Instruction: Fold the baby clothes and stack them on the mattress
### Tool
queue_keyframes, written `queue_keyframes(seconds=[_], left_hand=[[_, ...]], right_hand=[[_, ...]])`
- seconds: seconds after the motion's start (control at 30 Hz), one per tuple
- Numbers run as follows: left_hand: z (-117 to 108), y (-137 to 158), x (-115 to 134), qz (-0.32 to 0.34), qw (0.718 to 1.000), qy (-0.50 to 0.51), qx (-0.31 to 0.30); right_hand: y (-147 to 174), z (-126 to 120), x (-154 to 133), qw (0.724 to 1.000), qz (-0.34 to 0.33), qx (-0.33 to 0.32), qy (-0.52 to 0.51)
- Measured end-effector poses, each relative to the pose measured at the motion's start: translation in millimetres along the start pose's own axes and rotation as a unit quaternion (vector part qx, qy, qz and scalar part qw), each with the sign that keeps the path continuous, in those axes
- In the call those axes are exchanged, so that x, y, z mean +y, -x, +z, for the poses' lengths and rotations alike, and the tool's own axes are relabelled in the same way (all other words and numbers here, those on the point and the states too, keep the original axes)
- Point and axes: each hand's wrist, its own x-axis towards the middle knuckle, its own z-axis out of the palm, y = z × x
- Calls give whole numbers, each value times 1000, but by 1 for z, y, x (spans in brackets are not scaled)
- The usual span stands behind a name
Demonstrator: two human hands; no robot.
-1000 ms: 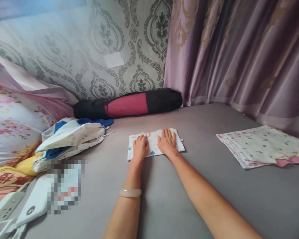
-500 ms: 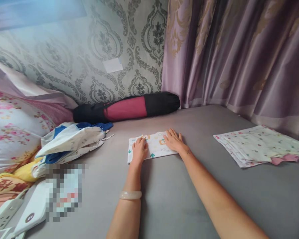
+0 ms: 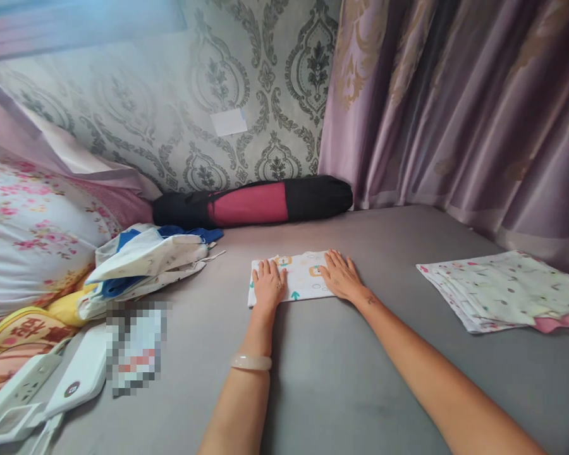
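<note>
A folded white cloth (image 3: 299,278) printed with orange, green and grey shapes lies flat on the grey bed sheet (image 3: 341,379). On its left end rests my left hand (image 3: 269,282), palm down with the fingers spread. My right hand (image 3: 344,276) lies flat over the cloth's right end, fingers stretched out and thumb apart. Neither hand grips the fabric. The kind of garment or cloth cannot be made out in its folded state.
At right lies a stack of folded printed cloths (image 3: 497,287). Rumpled clothes (image 3: 146,259) lie at left, near a power strip (image 3: 21,385) and a white power bank (image 3: 83,373). A black and red rolled bag (image 3: 251,203) lies along the wall.
The camera view has shifted slightly left, so things appear further right. My left hand's fingers have spread flatter on the cloth; my right hand has moved slightly toward the cloth's right end.
</note>
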Motion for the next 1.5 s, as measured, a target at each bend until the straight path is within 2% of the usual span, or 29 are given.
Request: queue_keyframes(seconds=[0.17,0.3,0.57,0.73,0.97,1.27,1.5], left_hand=[[-1,-2,0,1,1000,-8,4],[-16,-10,-4,26,999,-31,8],[-48,-61,-27,62,987,-72,-126],[-51,-87,-39,64,981,-81,-167],[-53,-99,-38,53,971,-92,-216],[-52,-89,-38,48,976,-93,-193],[-81,-74,-36,65,982,-69,-161]], right_hand=[[-2,-2,2,1000,-5,0,16],[-12,-10,7,1000,-25,7,16],[-48,-29,25,999,-50,-14,-5],[-62,-37,32,997,-55,-53,1],[-75,-46,31,992,-56,-113,28],[-75,-58,25,991,-30,-126,18],[-63,-78,24,992,-44,-117,10]])
